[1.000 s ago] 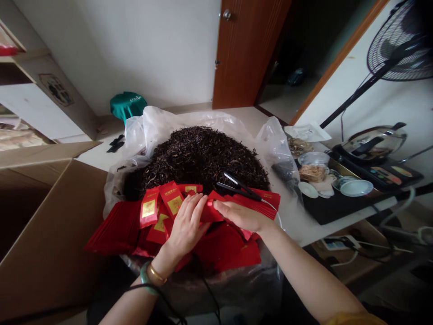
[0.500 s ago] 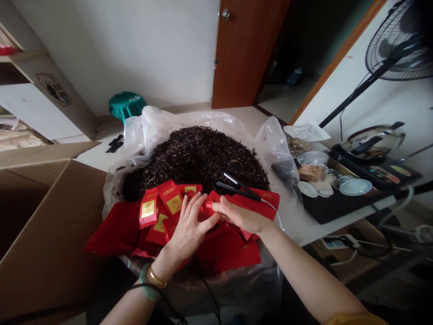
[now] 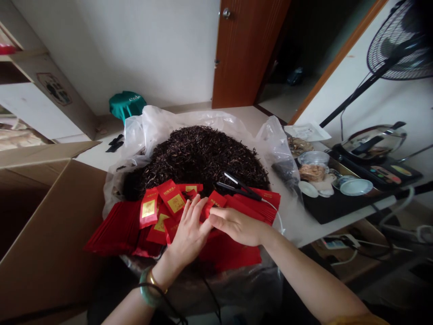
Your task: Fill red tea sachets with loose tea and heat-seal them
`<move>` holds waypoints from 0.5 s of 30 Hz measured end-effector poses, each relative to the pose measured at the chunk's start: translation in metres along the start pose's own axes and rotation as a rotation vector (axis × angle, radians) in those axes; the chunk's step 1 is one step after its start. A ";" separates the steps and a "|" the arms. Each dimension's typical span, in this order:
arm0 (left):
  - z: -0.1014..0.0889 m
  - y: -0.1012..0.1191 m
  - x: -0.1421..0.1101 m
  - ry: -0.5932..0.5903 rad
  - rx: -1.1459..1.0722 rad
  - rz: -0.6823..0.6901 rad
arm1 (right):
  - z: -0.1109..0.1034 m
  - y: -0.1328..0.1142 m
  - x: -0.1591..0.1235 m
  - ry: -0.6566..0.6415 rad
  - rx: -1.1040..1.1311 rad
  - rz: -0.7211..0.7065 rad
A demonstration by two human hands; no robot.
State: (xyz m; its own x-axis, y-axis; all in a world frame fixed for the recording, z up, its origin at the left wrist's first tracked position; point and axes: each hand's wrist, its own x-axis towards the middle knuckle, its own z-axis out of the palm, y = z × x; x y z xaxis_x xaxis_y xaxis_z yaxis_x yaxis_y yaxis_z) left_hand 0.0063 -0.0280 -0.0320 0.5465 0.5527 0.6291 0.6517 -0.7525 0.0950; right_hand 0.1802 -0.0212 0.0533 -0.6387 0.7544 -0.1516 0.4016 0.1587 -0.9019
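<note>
A small red foil packet (image 3: 215, 201) with gold lettering stands up between my two hands, its lower part hidden by fingers. My left hand (image 3: 191, 228) has its fingers extended along the packet's left side, its thumb reaching under my right hand. My right hand (image 3: 238, 225) is closed over the packet's lower end with the fingers pressed together. Under and around both hands lie more red packets, several with gold labels (image 3: 176, 204). Behind them rises a heap of dark loose tea leaves (image 3: 206, 153). A slim black clamp-like tool (image 3: 241, 186) with a white cord rests on the packets.
A clear plastic sheet (image 3: 162, 118) surrounds the tea. To the left stands an open cardboard box (image 3: 61, 225). On the right, a black tray (image 3: 321, 212) holds cups and dishes near a glass kettle (image 3: 372, 142). Neat stacks of flat red packets (image 3: 115, 228) lie left.
My right hand has moved slightly left and down, now overlapping my left thumb. The red packet between my hands has tilted upright, showing its lettering.
</note>
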 end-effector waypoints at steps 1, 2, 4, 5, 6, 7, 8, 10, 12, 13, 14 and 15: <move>-0.001 0.000 0.001 0.011 0.007 -0.004 | 0.000 -0.002 -0.002 0.000 -0.026 0.013; -0.003 0.000 0.002 0.019 0.012 -0.012 | -0.001 -0.004 -0.005 0.004 -0.043 0.020; -0.006 -0.001 0.004 0.015 0.017 -0.040 | -0.005 -0.007 -0.011 0.052 -0.023 0.013; -0.007 -0.001 0.005 0.007 0.019 -0.058 | -0.008 -0.008 -0.013 0.104 0.011 0.005; -0.007 -0.002 0.005 -0.003 0.020 -0.076 | -0.012 -0.007 -0.014 0.167 0.049 -0.001; -0.008 -0.003 0.006 -0.011 0.021 -0.091 | -0.018 -0.006 -0.012 0.237 0.077 -0.002; -0.008 -0.004 0.006 -0.017 0.023 -0.104 | -0.024 -0.004 -0.009 0.306 0.087 0.003; -0.007 -0.006 0.006 -0.021 0.024 -0.118 | -0.040 0.004 0.006 0.412 0.005 0.017; -0.005 -0.008 0.006 -0.016 0.018 -0.123 | -0.055 0.014 0.031 0.436 -0.173 0.055; -0.005 -0.009 0.006 -0.007 0.010 -0.125 | -0.062 0.019 0.045 0.423 -0.300 0.082; -0.004 -0.010 0.006 0.005 0.000 -0.127 | -0.068 0.024 0.060 0.404 -0.445 0.106; -0.004 -0.010 0.006 0.019 -0.012 -0.129 | -0.072 0.028 0.074 0.351 -0.606 0.145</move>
State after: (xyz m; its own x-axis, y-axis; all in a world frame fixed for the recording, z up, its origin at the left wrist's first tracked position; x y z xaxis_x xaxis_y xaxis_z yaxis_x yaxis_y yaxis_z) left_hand 0.0008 -0.0182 -0.0261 0.4482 0.6382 0.6259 0.7097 -0.6798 0.1850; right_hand 0.1911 0.0849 0.0453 -0.3434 0.9389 -0.0219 0.8257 0.2907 -0.4835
